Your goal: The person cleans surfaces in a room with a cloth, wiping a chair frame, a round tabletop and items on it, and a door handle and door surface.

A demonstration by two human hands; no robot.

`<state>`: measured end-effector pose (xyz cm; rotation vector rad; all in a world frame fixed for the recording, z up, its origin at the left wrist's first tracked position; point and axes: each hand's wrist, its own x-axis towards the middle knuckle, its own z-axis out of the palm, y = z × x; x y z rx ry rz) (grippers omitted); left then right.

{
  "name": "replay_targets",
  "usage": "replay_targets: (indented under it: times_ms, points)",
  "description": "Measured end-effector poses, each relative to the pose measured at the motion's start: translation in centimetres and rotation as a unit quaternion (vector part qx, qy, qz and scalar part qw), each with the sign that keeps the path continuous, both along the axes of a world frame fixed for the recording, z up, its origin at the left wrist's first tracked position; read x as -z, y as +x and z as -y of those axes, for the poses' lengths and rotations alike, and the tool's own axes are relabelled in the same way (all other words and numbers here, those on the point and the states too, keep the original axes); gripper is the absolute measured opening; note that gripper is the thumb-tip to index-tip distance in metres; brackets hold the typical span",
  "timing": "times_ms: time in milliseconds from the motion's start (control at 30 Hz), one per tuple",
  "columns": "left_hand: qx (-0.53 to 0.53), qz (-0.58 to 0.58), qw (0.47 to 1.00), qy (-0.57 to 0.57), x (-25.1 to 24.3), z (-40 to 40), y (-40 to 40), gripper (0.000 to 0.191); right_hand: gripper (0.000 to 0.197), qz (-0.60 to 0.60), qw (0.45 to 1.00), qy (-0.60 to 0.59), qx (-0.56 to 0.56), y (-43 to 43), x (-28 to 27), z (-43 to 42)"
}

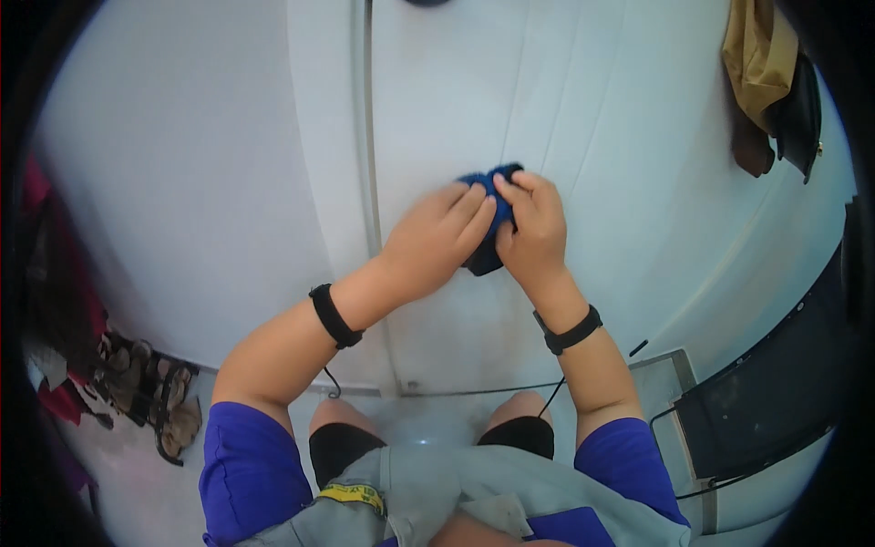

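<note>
A small blue and black cloth [504, 206] is bunched between my two hands, in front of a white door [437, 123]. My left hand [441, 229] lies over its left side with the fingers bent across the blue part. On the other side, my right hand [536, 222] pinches the cloth between thumb and fingers. A dark flap of it hangs below my fingers. Whether the cloth touches the door cannot be told. Each wrist wears a black strap.
A tan bag [759, 61] and a black bag [798, 113] hang on the right wall. Below them stands a black folded frame with dark fabric [765, 390]. Shoes on a low rack [147, 383] stand at the left. A door frame edge [372, 137] runs upward left of my hands.
</note>
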<state>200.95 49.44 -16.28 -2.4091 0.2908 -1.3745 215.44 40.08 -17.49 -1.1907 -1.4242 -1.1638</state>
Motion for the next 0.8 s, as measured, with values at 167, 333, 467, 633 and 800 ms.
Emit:
replay_targets:
  times_ms: [167,333,467,633,800]
  points:
    - [0.002,-0.191,0.978,0.085,7.0,-3.3,-3.7,0.035,0.032,-0.017,0.983,-0.175,-0.061,-1.8,9.4,0.3]
    - [-0.049,-0.33,0.941,0.046,9.3,-2.6,-8.0,0.03,0.033,-0.087,0.904,-0.403,-0.113,-4.1,11.8,0.0]
    - [-0.095,-0.108,0.982,-0.118,4.4,-3.2,-10.5,0.04,0.032,-0.209,0.902,-0.323,-0.198,-6.4,4.6,-1.1]
    - [-0.08,0.194,0.961,-0.179,-5.5,-3.4,-9.8,0.042,0.047,-0.31,0.842,-0.181,-0.404,-8.4,-4.0,-2.9]
    - [-0.121,0.308,0.94,-0.08,-11.1,-5.2,-8.3,0.032,0.059,-0.031,0.966,-0.074,-0.246,-9.9,-7.6,-4.3]
